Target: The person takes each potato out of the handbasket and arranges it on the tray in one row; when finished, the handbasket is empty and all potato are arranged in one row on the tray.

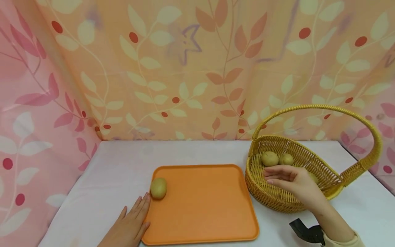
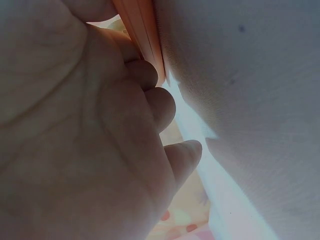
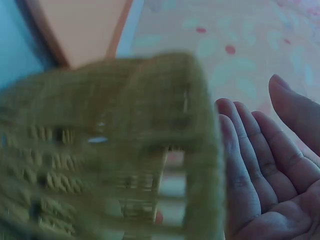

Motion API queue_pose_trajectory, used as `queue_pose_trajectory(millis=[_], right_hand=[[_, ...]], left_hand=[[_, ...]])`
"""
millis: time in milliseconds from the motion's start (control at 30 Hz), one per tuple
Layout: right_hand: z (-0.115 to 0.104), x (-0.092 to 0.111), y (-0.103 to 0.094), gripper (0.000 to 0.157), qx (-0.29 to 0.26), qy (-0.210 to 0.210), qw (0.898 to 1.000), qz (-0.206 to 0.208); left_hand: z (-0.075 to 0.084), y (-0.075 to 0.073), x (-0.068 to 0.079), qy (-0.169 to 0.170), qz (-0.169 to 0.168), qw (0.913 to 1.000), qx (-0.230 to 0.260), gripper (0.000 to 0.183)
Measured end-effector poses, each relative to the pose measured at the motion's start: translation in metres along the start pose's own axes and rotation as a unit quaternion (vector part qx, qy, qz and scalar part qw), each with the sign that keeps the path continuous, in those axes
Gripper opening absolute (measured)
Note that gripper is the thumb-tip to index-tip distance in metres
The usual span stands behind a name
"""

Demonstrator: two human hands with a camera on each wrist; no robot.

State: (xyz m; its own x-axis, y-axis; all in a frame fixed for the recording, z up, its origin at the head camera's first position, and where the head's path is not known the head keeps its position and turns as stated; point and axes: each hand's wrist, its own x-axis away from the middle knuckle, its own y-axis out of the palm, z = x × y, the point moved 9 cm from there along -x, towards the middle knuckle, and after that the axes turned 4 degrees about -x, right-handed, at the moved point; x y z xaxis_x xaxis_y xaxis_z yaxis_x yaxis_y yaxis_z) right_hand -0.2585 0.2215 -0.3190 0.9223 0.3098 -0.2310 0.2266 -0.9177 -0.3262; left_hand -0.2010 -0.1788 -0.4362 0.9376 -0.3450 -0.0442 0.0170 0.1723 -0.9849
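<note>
My left hand [image 1: 131, 221] lies at the left edge of an orange tray [image 1: 200, 212], its fingers stretched along the rim. In the left wrist view its fingers sit against the tray's side [image 2: 142, 35]. One potato [image 1: 158, 188] rests at the tray's upper left, just beyond those fingertips. Over the wicker basket [image 1: 256, 187] hovers my right hand [image 1: 294, 180], fingers extended and thumb apart, holding nothing. Inside the basket are two potatoes [image 1: 270, 159] at the back and a third potato [image 1: 313, 177], partly hidden behind the right hand. The right wrist view shows its bare palm [image 3: 280, 200] beside the blurred basket [image 3: 150, 110].
The basket's tall arched handle [image 1: 318, 107] rises over its right side. A black strap-like piece [image 1: 307, 233] is by the right wrist. White cloth [image 1: 123, 171] covers the table, and a leaf-patterned curtain [image 1: 185, 85] hangs behind it.
</note>
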Motion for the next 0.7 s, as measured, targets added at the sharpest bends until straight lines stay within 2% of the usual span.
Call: queue_pose_trajectory(millis=[233,467,700], right_hand=[[0.017,0.008,-0.046,0.028,0.033,0.031,0.997,0.062],[0.031,0.019,-0.089,0.032,0.105,0.058,0.985,0.125],[0.046,0.025,-0.111,0.034,0.150,0.075,0.976,0.136]], left_hand=[[0.003,0.001,-0.005,0.004,0.007,0.9999,0.006,0.061],[0.000,0.008,-0.006,0.002,0.001,1.0000,0.008,0.063],[-0.004,0.007,-0.003,0.013,0.047,0.9987,-0.014,0.071]])
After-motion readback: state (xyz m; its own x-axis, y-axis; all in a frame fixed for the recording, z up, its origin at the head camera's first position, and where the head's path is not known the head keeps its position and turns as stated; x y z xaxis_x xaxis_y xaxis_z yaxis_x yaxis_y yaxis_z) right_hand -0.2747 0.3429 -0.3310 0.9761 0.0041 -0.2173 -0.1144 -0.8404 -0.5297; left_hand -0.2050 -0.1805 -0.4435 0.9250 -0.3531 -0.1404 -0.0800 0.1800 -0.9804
